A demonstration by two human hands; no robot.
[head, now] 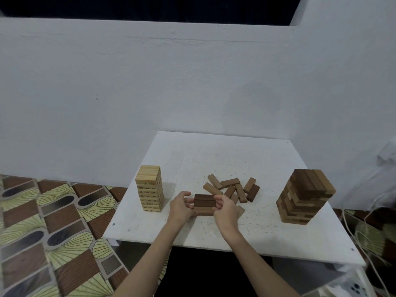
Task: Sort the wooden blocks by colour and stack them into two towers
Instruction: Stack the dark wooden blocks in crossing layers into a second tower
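Head view: left hand and right hand pinch dark blocks from both ends; the pale tower carries small printed numbers, mostly unreadable

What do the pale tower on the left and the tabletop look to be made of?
Pale tower: light, unstained wood, apparently; straight grain shows on top and numbers are printed on the block sides. Tabletop: a thin white-painted board, possibly plywood or laminate; matte, speckled and scuffed.
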